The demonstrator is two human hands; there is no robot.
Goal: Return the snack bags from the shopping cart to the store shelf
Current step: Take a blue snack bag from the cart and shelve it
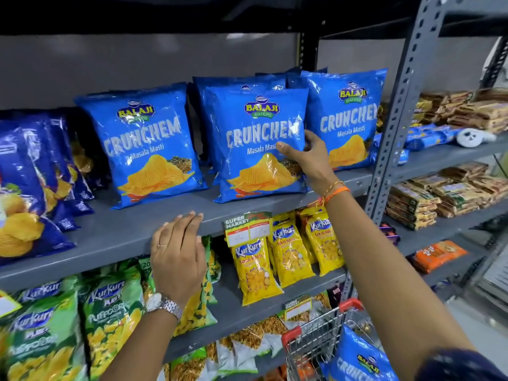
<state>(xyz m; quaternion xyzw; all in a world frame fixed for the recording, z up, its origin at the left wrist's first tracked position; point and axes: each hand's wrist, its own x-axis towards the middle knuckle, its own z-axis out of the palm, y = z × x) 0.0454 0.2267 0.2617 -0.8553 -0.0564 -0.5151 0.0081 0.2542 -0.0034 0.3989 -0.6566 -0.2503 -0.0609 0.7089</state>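
Three rows of blue Crunchem snack bags stand upright on the grey shelf [115, 232]. My right hand [310, 158] grips the right edge of the middle Crunchem bag [255, 144], which rests on the shelf board. The left Crunchem bag [143, 144] and the right one [346, 119] stand free on either side. My left hand [178, 251] lies flat with its fingers on the shelf's front edge, holding nothing. Another blue Crunchem bag [360, 358] sits in the red-handled wire shopping cart [310, 345] at the bottom right.
Dark blue chip bags [30, 188] fill the shelf's left end. Below hang green Kurkure bags [110, 320] and yellow Kurkure packs [258, 270]. A perforated steel upright [398, 105] separates a neighbouring rack of biscuit packs [439, 199].
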